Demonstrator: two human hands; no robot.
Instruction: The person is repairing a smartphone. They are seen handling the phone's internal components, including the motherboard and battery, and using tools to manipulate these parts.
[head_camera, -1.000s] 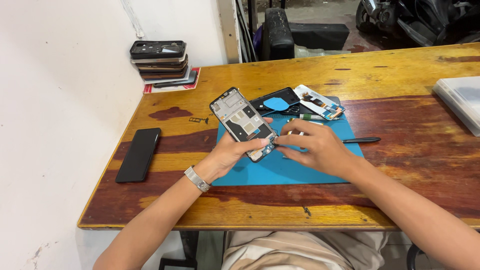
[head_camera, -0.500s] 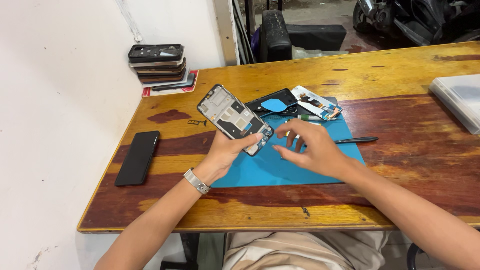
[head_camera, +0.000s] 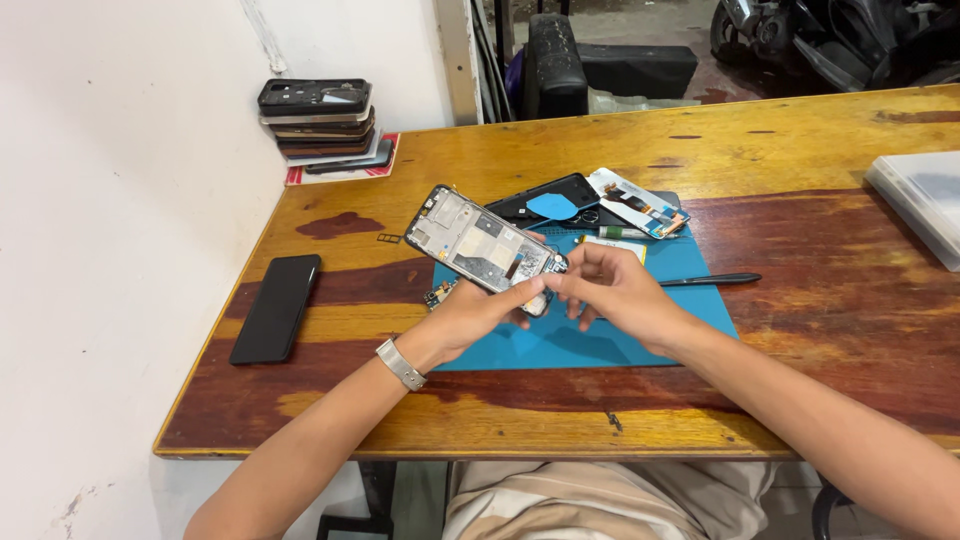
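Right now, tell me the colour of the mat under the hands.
The mat is blue, clearest in the head view.

Opened phone (head_camera: 485, 248) swung flatter since a second ago, top now toward ten o'clock, right hand (head_camera: 610, 290) lifted off the blue mat (head_camera: 690, 300), fingertips pinching its lower corner beside the left hand (head_camera: 480, 310)

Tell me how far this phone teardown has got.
Done: the opened phone shows its bare inner frame, and a removed part lies on the blue mat. In hand: the left hand holds the phone tilted while the right hand works at its lower end. Left: boards remain inside the frame.
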